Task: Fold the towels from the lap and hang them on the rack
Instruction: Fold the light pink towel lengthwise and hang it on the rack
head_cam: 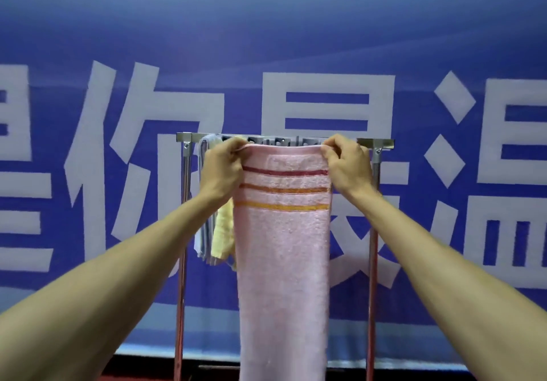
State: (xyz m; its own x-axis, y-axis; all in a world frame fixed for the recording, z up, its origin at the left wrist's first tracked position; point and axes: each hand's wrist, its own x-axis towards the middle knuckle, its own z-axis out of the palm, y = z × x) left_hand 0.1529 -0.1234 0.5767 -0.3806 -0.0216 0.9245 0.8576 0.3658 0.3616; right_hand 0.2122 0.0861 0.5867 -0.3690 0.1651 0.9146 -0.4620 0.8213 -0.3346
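Left hand (222, 165) and right hand (344, 164) pinch the top corners of a pink striped towel (283, 247) at a metal rack (381, 143), beside a yellow towel (222, 235).

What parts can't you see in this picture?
All in the head view:
- Rack feet: cut off by the bottom edge.
- Pink towel bottom end: also cut off there.
- Whether the pink towel is over the bar yet: both hands, left and right, and the towel's top edge hide it.
- Blue towel and yellow towel: mostly behind the left arm and pink towel.
- Lap: out of view.
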